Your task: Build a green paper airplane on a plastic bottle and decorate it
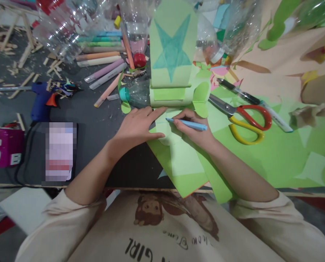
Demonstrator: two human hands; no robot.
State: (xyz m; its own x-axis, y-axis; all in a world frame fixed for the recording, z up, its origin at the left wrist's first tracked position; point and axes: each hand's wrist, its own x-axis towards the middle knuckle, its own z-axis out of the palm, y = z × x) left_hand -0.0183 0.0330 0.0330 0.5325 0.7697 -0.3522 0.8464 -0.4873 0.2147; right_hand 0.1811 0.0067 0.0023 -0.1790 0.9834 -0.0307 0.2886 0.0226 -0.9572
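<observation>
A single head-mounted camera faces forward and down from above the wearer's shirt [118,225], which borders the lower edge. The left hand [137,125] and right hand [196,135] sit near frame centre at close range; the table [90,116] spans the frame's full width.

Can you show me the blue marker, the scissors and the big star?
Blue marker [192,124]: head view, on its barrel.
Scissors [228,108]: head view, near the pivot.
Star [172,50]: head view, on its middle.

The light-blue marker [194,124] looks smooth plastic, the pale-green paper [169,131] matt; right, scissors [234,111] with metal blades [220,104], plastic handles [269,119]; far left, glossy clear plastic bottles [54,36], rough wooden sticks [10,32].
</observation>
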